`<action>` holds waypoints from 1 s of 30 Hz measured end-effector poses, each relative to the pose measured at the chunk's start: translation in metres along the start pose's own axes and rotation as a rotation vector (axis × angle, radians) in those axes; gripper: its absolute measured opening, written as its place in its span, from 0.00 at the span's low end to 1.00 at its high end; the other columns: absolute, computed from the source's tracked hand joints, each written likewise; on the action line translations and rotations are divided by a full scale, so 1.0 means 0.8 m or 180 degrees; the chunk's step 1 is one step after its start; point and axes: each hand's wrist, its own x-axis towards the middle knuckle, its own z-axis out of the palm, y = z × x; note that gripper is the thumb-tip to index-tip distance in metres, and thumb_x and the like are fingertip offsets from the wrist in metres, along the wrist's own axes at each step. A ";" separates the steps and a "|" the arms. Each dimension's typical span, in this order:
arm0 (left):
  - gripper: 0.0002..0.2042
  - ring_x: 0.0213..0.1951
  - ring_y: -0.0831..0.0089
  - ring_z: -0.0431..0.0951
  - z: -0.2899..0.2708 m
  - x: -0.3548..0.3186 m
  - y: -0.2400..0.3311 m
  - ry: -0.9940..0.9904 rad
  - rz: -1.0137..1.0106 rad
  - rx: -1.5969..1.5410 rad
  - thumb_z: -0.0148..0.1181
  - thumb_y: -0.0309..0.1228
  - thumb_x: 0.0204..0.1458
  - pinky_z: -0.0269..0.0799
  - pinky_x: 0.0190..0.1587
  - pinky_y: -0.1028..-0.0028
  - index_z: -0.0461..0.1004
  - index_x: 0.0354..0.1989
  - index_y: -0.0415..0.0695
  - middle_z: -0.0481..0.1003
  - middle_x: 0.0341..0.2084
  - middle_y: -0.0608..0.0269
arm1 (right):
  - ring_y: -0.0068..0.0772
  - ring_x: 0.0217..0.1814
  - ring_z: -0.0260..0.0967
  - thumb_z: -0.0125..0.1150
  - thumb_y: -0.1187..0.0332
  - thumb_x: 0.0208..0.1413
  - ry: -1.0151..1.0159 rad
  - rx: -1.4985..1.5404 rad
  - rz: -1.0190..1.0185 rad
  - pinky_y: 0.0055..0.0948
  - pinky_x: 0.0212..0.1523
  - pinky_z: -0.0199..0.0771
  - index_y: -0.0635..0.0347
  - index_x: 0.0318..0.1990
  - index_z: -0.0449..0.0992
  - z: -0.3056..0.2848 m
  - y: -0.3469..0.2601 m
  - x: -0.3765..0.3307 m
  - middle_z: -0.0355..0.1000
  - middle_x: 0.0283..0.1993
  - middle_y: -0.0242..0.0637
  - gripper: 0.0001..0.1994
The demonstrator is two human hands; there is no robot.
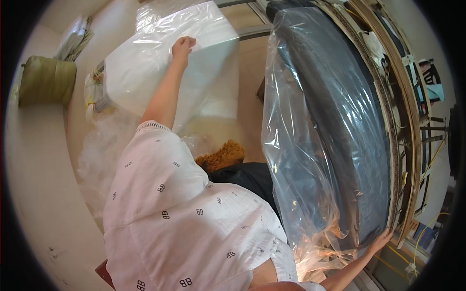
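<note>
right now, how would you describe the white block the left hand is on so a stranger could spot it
Start at the big dark cushion wrapped in clear plastic that fills the right side, then look left across the tan floor. The white block stands there in its own clear film, the left hand pressed on its top. It is the only pale, boxy thing nearby.

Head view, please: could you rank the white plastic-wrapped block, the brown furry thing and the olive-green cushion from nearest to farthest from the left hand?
From the left hand:
1. White plastic-wrapped block: under the hand, touching it, upper centre.
2. Brown furry thing: lower down, near the picture's middle.
3. Olive-green cushion: far left, by the wall.
</note>
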 end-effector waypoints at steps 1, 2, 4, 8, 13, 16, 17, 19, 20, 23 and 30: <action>0.06 0.26 0.74 0.73 -0.011 -0.003 0.007 0.0033 -0.0011 -0.0032 0.47 0.27 0.50 0.69 0.33 0.72 0.70 0.32 0.42 0.70 0.20 0.66 | 0.44 0.63 0.50 0.37 0.58 0.61 0.0645 -0.0042 -0.0191 0.35 0.60 0.50 0.66 0.59 0.56 -0.015 -0.044 0.009 0.54 0.60 0.48 0.24; 0.05 0.21 0.76 0.69 -0.026 -0.006 0.012 0.0127 -0.0250 -0.0953 0.46 0.27 0.50 0.66 0.28 0.76 0.69 0.31 0.43 0.67 0.18 0.69 | 0.44 0.63 0.50 0.37 0.58 0.61 0.0642 -0.0029 -0.0242 0.35 0.60 0.50 0.66 0.59 0.56 -0.028 -0.104 0.002 0.54 0.60 0.48 0.24; 0.05 0.17 0.78 0.65 -0.025 -0.018 0.038 0.0094 -0.0497 -0.1897 0.45 0.27 0.51 0.63 0.22 0.80 0.68 0.30 0.44 0.65 0.15 0.71 | 0.38 0.60 0.55 0.40 0.60 0.61 0.0194 0.1048 -0.0652 0.33 0.58 0.54 0.64 0.57 0.60 -0.039 -0.238 0.018 0.59 0.57 0.43 0.21; 0.04 0.13 0.87 0.53 -0.050 -0.145 0.132 -0.0512 -0.0104 -0.1563 0.46 0.29 0.52 0.42 0.14 0.84 0.64 0.26 0.46 0.57 0.14 0.75 | 0.29 0.53 0.63 0.41 0.65 0.59 -0.0928 0.2519 -0.1084 0.29 0.54 0.59 0.61 0.51 0.68 -0.028 -0.456 -0.020 0.66 0.52 0.37 0.16; 0.03 0.18 0.87 0.54 -0.052 -0.293 0.207 -0.1681 0.0412 -0.0893 0.48 0.30 0.52 0.49 0.18 0.85 0.63 0.28 0.47 0.55 0.17 0.77 | 0.28 0.48 0.66 0.44 0.65 0.57 -0.3186 0.4226 -0.1238 0.27 0.48 0.66 0.65 0.51 0.65 -0.002 -0.661 -0.099 0.65 0.51 0.40 0.17; 0.09 0.27 0.83 0.60 -0.062 -0.383 0.239 -0.3212 0.0653 -0.0101 0.57 0.27 0.47 0.60 0.30 0.79 0.60 0.27 0.47 0.58 0.21 0.74 | 0.29 0.46 0.67 0.51 0.59 0.54 -0.3730 0.4227 -0.1096 0.28 0.48 0.66 0.67 0.55 0.61 0.064 -0.750 -0.149 0.64 0.52 0.41 0.25; 0.09 0.27 0.83 0.61 -0.068 -0.409 0.244 -0.3961 -0.0144 -0.0153 0.57 0.27 0.47 0.60 0.30 0.79 0.60 0.27 0.46 0.59 0.23 0.74 | 0.29 0.45 0.67 0.52 0.58 0.53 -0.3717 0.3980 -0.0978 0.27 0.47 0.66 0.68 0.55 0.60 0.088 -0.772 -0.165 0.64 0.51 0.41 0.27; 0.10 0.27 0.81 0.64 -0.076 -0.437 0.268 -0.5417 0.0191 0.0002 0.56 0.27 0.48 0.61 0.30 0.78 0.59 0.27 0.42 0.61 0.22 0.69 | 0.24 0.38 0.67 0.53 0.60 0.52 -0.4602 0.3834 -0.1070 0.24 0.41 0.66 0.67 0.55 0.61 0.089 -0.807 -0.182 0.67 0.44 0.36 0.26; 0.07 0.29 0.81 0.66 -0.085 -0.438 0.290 -0.6040 0.0096 0.0645 0.55 0.27 0.48 0.62 0.31 0.78 0.63 0.32 0.41 0.63 0.22 0.67 | 0.24 0.38 0.67 0.53 0.60 0.52 -0.4554 0.3859 -0.1093 0.24 0.41 0.66 0.67 0.55 0.61 0.094 -0.811 -0.179 0.67 0.44 0.36 0.26; 0.11 0.28 0.82 0.66 -0.117 -0.397 0.298 -0.3903 0.0787 -0.0155 0.54 0.25 0.48 0.62 0.30 0.80 0.67 0.41 0.41 0.66 0.23 0.69 | 0.19 0.31 0.63 0.51 0.66 0.50 -0.3929 0.4266 -0.0632 0.19 0.34 0.63 0.61 0.54 0.65 0.084 -0.786 -0.150 0.69 0.36 0.31 0.21; 0.13 0.27 0.76 0.66 -0.082 -0.225 0.227 -0.2328 0.2223 0.1562 0.52 0.21 0.45 0.65 0.33 0.77 0.71 0.41 0.42 0.69 0.23 0.60 | 0.16 0.31 0.61 0.47 0.77 0.49 -0.4285 0.3633 -0.4341 0.20 0.35 0.63 0.57 0.50 0.70 -0.070 -0.717 -0.199 0.69 0.31 0.28 0.19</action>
